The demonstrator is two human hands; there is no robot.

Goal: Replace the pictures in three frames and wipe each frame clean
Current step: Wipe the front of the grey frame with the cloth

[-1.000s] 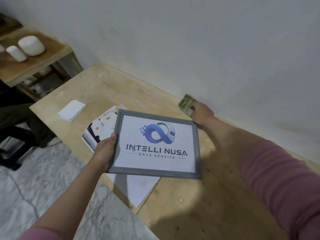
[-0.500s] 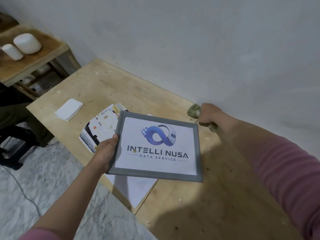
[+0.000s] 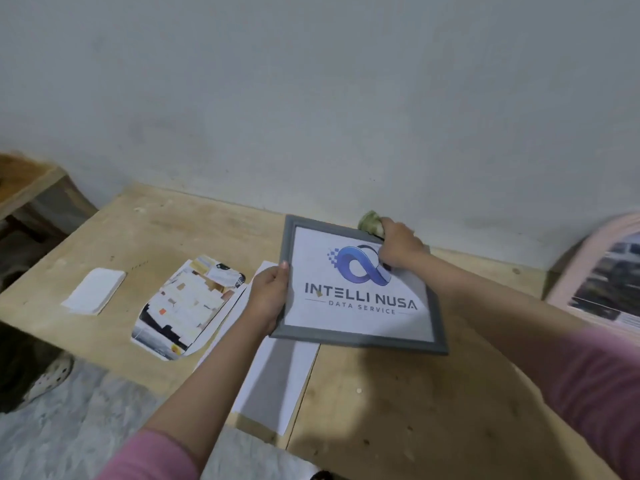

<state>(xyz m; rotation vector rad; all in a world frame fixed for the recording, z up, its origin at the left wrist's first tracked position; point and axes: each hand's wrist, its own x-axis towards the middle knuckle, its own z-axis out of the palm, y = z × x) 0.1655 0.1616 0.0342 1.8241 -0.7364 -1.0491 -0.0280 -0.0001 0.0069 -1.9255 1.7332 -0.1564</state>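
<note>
My left hand (image 3: 270, 299) grips the left edge of a grey picture frame (image 3: 360, 337) and holds it tilted above the wooden table (image 3: 398, 403). The frame holds a white sheet with a blue logo and the words INTELLI NUSA DATA SERVICE. My right hand (image 3: 400, 245) grips a crumpled greenish cloth (image 3: 372, 223) and rests on the frame's upper right part, over the logo. A cut-out colour picture (image 3: 187, 303) lies on the table left of the frame, and white paper sheets (image 3: 273, 386) lie under it.
A pink frame (image 3: 595, 282) with a picture leans against the wall at the right edge. A folded white cloth (image 3: 93, 291) lies at the table's left end. A lower wooden table (image 3: 20, 181) stands at far left. The wall runs along the table's back edge.
My right hand brought the cloth from the table by the wall onto the frame's upper right part. The view swung right, and the pink frame came into sight.
</note>
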